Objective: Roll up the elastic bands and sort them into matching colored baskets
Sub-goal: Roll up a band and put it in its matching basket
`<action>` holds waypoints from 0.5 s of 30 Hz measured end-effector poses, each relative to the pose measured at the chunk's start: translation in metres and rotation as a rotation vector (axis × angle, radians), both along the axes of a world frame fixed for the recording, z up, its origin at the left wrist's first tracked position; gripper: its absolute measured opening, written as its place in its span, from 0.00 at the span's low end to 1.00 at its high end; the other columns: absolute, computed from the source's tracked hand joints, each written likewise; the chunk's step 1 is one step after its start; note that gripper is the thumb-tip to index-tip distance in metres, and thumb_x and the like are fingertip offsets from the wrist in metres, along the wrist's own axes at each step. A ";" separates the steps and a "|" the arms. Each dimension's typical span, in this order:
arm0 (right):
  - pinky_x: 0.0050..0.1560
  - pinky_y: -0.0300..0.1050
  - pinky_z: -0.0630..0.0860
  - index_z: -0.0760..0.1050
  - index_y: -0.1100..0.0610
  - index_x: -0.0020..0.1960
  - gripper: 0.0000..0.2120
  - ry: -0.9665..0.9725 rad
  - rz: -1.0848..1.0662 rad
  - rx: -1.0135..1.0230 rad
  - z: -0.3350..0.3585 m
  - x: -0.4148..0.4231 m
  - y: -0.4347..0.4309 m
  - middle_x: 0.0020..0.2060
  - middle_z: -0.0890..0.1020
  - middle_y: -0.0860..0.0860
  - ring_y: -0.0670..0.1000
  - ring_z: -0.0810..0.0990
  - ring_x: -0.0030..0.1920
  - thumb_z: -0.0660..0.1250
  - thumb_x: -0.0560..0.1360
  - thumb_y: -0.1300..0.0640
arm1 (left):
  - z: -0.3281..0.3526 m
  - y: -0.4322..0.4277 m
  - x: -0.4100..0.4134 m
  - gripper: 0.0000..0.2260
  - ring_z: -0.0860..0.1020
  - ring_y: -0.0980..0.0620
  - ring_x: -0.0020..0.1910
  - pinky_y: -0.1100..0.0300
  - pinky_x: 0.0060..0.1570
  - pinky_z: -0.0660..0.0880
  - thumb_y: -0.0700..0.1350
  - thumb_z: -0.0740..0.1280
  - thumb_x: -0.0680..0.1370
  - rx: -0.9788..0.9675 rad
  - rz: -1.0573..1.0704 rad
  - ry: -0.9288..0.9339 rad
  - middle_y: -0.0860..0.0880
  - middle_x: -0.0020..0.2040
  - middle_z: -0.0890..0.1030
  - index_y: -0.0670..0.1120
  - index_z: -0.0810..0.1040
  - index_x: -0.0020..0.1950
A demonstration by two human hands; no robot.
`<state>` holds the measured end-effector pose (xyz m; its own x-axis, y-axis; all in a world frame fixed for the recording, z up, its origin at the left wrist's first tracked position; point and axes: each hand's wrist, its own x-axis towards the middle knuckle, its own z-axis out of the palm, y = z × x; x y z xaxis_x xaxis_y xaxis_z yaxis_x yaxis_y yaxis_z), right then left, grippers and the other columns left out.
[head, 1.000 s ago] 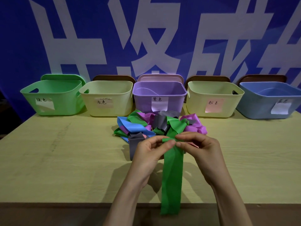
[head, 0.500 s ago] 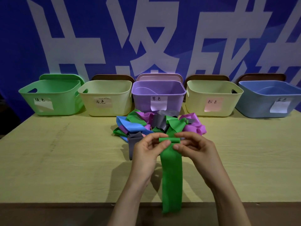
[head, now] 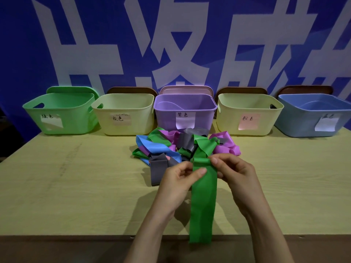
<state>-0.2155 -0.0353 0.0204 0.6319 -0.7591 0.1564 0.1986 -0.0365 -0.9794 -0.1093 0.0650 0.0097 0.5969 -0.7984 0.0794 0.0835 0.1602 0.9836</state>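
A pale wooden desk (head: 76, 186) is standing in front of a blue wall banner with large white characters (head: 57, 54). Five labelled plastic baskets are sitting in a row along the desk's far edge: a green basket (head: 57, 112) near the far left corner, a cream basket with a pale label (head: 123, 103), a purple basket (head: 165, 111) in the middle, a cream basket with a pink label (head: 231, 114), and a blue basket (head: 296, 118) near the far right corner. A tangled pile of blue, green, purple and grey elastic bands (head: 171, 143) is lying just in front of the purple basket. A long flat green elastic band (head: 203, 205) is running lengthwise from that pile toward the near edge, with its free end hanging over it. Its far end is curling into a small roll lying crosswise. The left hand (head: 178, 179) is pinching the band just below the roll, thumb on top, while the right hand (head: 235, 173) is pinching the roll's right end with curled fingers.
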 end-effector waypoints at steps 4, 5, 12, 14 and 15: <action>0.46 0.40 0.80 0.81 0.59 0.45 0.10 -0.055 0.013 0.000 0.002 0.000 0.001 0.40 0.85 0.53 0.49 0.83 0.44 0.71 0.64 0.59 | 0.000 0.002 0.000 0.08 0.83 0.52 0.46 0.63 0.45 0.77 0.37 0.69 0.74 -0.003 -0.039 0.042 0.46 0.47 0.85 0.43 0.82 0.53; 0.47 0.39 0.80 0.81 0.59 0.45 0.10 -0.058 0.016 -0.006 0.002 0.000 0.001 0.40 0.85 0.53 0.48 0.83 0.44 0.71 0.64 0.59 | 0.000 0.003 0.001 0.09 0.83 0.52 0.47 0.63 0.45 0.77 0.37 0.69 0.74 -0.006 -0.044 0.044 0.47 0.47 0.85 0.43 0.82 0.53; 0.50 0.41 0.80 0.81 0.59 0.43 0.11 -0.047 0.026 -0.069 0.004 -0.002 0.000 0.40 0.86 0.51 0.48 0.84 0.46 0.72 0.60 0.61 | 0.003 0.004 0.002 0.13 0.82 0.53 0.48 0.62 0.48 0.77 0.43 0.72 0.70 -0.014 -0.050 0.037 0.48 0.47 0.85 0.44 0.82 0.53; 0.50 0.41 0.81 0.81 0.59 0.42 0.11 -0.050 0.039 -0.070 0.006 -0.002 0.001 0.39 0.86 0.50 0.47 0.84 0.44 0.72 0.60 0.62 | 0.003 0.003 0.002 0.14 0.83 0.52 0.48 0.60 0.49 0.77 0.49 0.71 0.68 -0.005 -0.028 0.034 0.48 0.47 0.85 0.45 0.82 0.51; 0.50 0.41 0.81 0.81 0.58 0.43 0.10 -0.047 0.046 -0.075 0.006 -0.002 0.001 0.39 0.86 0.49 0.46 0.84 0.44 0.72 0.61 0.63 | 0.004 0.003 0.002 0.14 0.83 0.52 0.49 0.60 0.50 0.76 0.51 0.70 0.69 -0.001 -0.018 0.032 0.48 0.47 0.85 0.46 0.83 0.51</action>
